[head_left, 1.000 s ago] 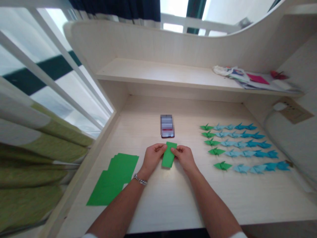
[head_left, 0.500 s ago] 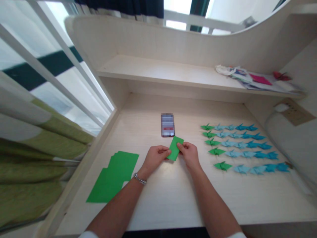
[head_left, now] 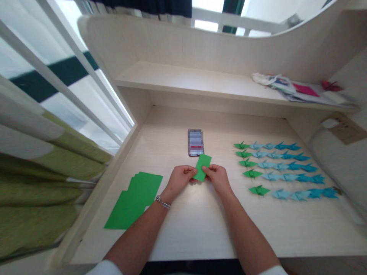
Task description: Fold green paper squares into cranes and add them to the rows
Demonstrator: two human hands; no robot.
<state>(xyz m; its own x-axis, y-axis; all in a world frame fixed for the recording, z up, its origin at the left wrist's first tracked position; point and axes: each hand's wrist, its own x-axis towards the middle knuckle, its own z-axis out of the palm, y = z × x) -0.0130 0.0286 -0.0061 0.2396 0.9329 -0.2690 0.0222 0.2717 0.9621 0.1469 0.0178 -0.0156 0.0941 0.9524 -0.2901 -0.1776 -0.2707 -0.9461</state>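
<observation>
A green sheet of origami paper [head_left: 203, 165], folded into a narrow rectangle, is held up over the desk between both hands. My left hand [head_left: 180, 178] pinches its lower left edge, thumb on top. On the other side my right hand [head_left: 218, 177] grips the right edge, its thumb lying on the paper's face. Just beyond the paper lies a phone [head_left: 195, 142] with a blurred screen. Overlapping green paper sheets [head_left: 134, 198] rest left of my left forearm. Rows of folded paper cranes, green ones [head_left: 252, 173] then light and darker blue ones [head_left: 306, 178], stand to the right.
A raised shelf [head_left: 183, 82] runs along the back, with papers and a plastic bag [head_left: 263, 79] at its right. A socket [head_left: 348, 128] with a plug and cable is on the right wall. White bars and a green curtain [head_left: 34, 206] border the left.
The view has shifted slightly. My right thumb has slid a little left and down across the folded green paper, which both hands still hold.
</observation>
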